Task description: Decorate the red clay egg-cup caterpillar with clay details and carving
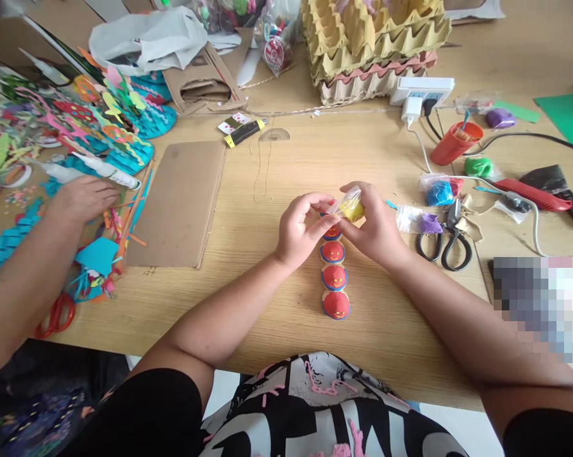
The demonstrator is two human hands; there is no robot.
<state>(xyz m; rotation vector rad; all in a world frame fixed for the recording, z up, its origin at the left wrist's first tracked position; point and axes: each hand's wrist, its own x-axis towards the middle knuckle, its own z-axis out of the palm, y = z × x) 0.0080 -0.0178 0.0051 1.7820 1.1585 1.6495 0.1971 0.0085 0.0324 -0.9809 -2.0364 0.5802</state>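
Both my hands hold a small clear plastic bag of yellow clay [351, 208] above the table. My left hand [301, 230] pinches the bag's left edge between thumb and fingers. My right hand [372, 223] grips it from the right, fingers curled round the yellow lump. Beneath my hands runs an egg-carton strip [334, 279] toward me, its several cups coloured red with blue rims and small yellow smiling faces. My hands partly hide its far end. To the right lie a bag with purple clay [429, 223] and black-handled scissors [450, 238].
At left, a co-worker's hand [84, 200] rests near glue bottles [106, 170] and blue paper crafts. A cardboard sheet [174, 206] lies beside them. Stacked egg cartons [376, 51] and a power strip [422, 91] stand behind. A red cup [456, 143] and white cable [500, 183] are at right.
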